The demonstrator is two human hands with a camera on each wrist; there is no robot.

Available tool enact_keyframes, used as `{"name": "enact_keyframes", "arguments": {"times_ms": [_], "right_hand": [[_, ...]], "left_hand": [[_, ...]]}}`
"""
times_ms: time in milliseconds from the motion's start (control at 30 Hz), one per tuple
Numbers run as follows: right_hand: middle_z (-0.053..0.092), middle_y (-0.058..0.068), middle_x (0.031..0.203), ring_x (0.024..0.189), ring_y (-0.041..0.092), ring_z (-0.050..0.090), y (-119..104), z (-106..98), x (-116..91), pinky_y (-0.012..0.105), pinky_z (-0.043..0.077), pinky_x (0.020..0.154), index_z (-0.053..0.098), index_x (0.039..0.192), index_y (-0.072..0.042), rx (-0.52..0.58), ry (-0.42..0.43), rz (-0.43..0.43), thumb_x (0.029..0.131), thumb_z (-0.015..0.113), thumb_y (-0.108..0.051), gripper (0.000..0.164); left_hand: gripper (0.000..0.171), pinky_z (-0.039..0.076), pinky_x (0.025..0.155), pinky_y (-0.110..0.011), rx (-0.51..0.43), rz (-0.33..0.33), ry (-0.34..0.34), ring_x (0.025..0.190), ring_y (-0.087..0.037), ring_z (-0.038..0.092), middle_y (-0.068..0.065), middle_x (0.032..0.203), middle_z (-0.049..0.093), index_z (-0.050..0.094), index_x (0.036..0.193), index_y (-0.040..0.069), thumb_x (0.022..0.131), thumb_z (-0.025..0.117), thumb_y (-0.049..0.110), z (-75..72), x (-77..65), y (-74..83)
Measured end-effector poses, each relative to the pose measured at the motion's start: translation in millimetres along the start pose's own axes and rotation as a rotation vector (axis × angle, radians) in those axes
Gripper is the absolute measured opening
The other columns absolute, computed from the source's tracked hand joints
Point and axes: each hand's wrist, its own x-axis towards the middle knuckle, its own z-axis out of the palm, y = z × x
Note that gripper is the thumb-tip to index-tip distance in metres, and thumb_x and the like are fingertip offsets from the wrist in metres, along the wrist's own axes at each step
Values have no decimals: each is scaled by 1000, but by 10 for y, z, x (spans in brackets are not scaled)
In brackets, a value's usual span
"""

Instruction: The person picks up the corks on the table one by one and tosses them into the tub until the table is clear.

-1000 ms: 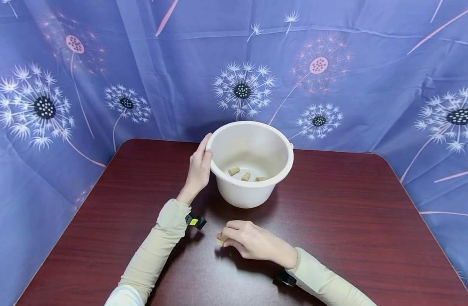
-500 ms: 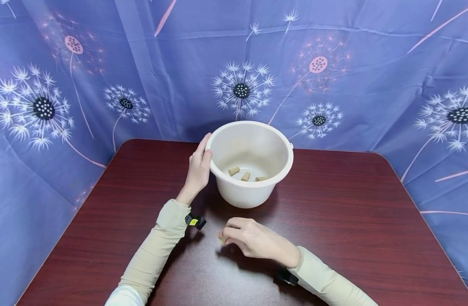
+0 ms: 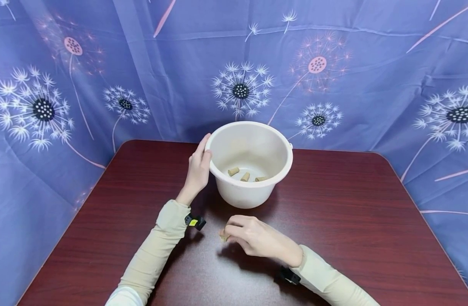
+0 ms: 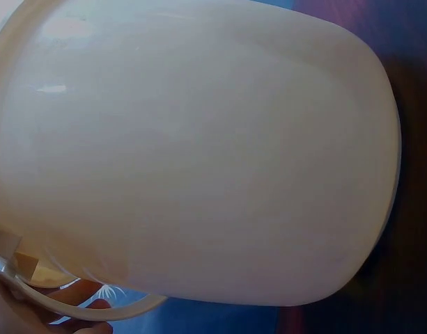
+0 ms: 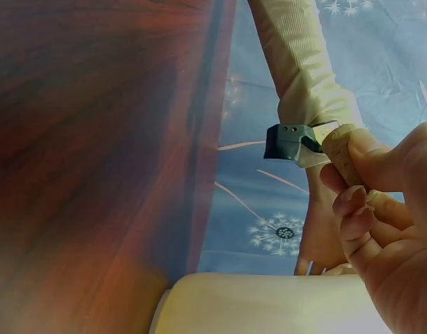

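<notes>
A white plastic bucket (image 3: 244, 196) stands on the table, with three corks (image 3: 245, 177) lying on its bottom. My left hand (image 3: 197, 170) grips the bucket's left rim. In the left wrist view, the bucket's wall (image 4: 220, 153) fills most of the picture, and curled fingers (image 4: 77, 292) show by the rim and a curved handle. In front of the bucket, my right hand (image 3: 253, 236) pinches another cork (image 5: 344, 154) between thumb and fingers, above the table. Most of that cork is hidden behind the fingers in the head view.
The dark red wooden table (image 3: 356, 212) reaches back to a blue dandelion-print cloth (image 3: 180, 76), which hangs behind it and at both sides. A black wrist camera (image 3: 195, 222) is strapped to the left sleeve, another (image 3: 289, 275) to the right.
My right hand has shifted slightly up and to the right with the cork still pinched. The left hand and the bucket hold their place.
</notes>
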Motion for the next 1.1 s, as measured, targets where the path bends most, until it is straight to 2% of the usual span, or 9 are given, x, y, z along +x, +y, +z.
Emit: {"name": "enact_keyframes", "arguments": {"times_ms": [333, 700, 1100], "right_hand": [[57, -8, 86, 80, 1, 56, -11, -38, 12, 7, 46, 77, 61, 85, -14, -24, -11, 7, 82, 68, -2, 14], [56, -8, 85, 79, 0, 55, -4, -100, 32, 8, 46, 75, 60, 87, -14, -34, 1, 8, 81, 67, 1, 18], [58, -8, 88, 83, 0, 58, 1, -138, 36, 9, 47, 79, 62, 87, -15, -6, 51, 27, 89, 65, -7, 8]], "left_hand": [[54, 40, 107, -45, -8, 6, 1, 132, -24, 48, -8, 150, 44, 39, 149, 16, 96, 33, 23, -3, -4, -7], [54, 41, 107, -46, -15, 8, -7, 132, -25, 47, -8, 151, 43, 37, 150, 16, 97, 33, 22, -3, 4, -2], [54, 41, 106, -45, -6, 13, 14, 127, -24, 51, -10, 147, 47, 40, 149, 16, 95, 35, 21, 1, 6, 2]]}}
